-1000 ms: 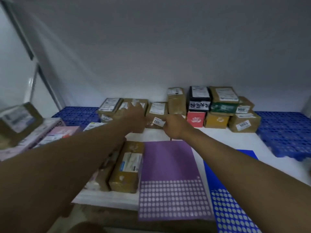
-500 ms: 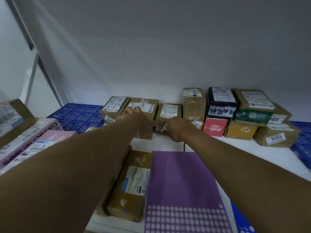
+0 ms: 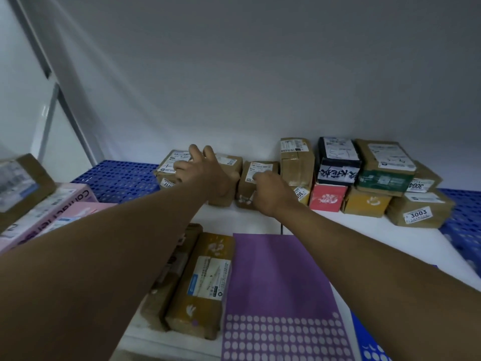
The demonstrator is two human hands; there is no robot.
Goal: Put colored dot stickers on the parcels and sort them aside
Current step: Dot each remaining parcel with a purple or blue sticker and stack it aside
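Note:
My left hand (image 3: 205, 173) lies with spread, straight fingers over a brown parcel (image 3: 227, 162) in the back row. My right hand (image 3: 270, 192) reaches to the small brown parcel (image 3: 246, 183) beside it. Its bent fingers lie over that parcel's top edge, on the white label; the thumb is hidden. A purple dot-sticker sheet (image 3: 273, 277) lies flat on the white table (image 3: 364, 230), with a blue sticker sheet (image 3: 374, 353) at its right. A long brown parcel (image 3: 203, 282) lies left of the purple sheet, under my left forearm.
More parcels stand stacked at the back right, among them a black one (image 3: 338, 162), a red one (image 3: 328, 199) and a brown one marked 3003 (image 3: 419, 209). Pink boxes (image 3: 52, 212) sit at the left. Blue perforated pallets (image 3: 122, 175) flank the table.
Both hands have reached farther back. My left hand's fingers have spread out over the parcel top, and my right hand has risen from the small parcel's front to its top label.

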